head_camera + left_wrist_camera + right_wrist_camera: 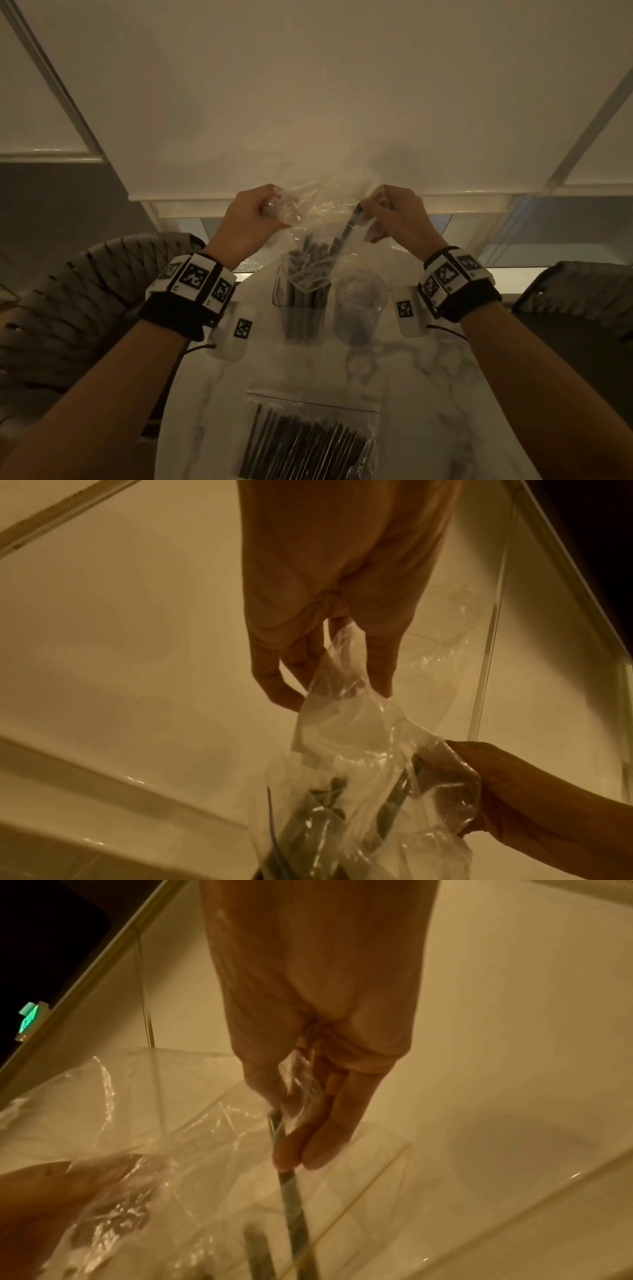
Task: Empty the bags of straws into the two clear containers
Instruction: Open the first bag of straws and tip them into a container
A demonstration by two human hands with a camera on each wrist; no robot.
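Clear plastic bag [322, 219] is held upended by the left hand [251, 219] and right hand [394, 216], both pinching its corners, dark straws [305, 274] hanging lengthwise below the fingers into the left container [301, 308].

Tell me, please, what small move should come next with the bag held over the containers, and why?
Probably a gentle shake or lift of the bag by both hands: the left hand and right hand grip its upturned end, most straws stand in the left container, but one straw looks caught near the right fingers.
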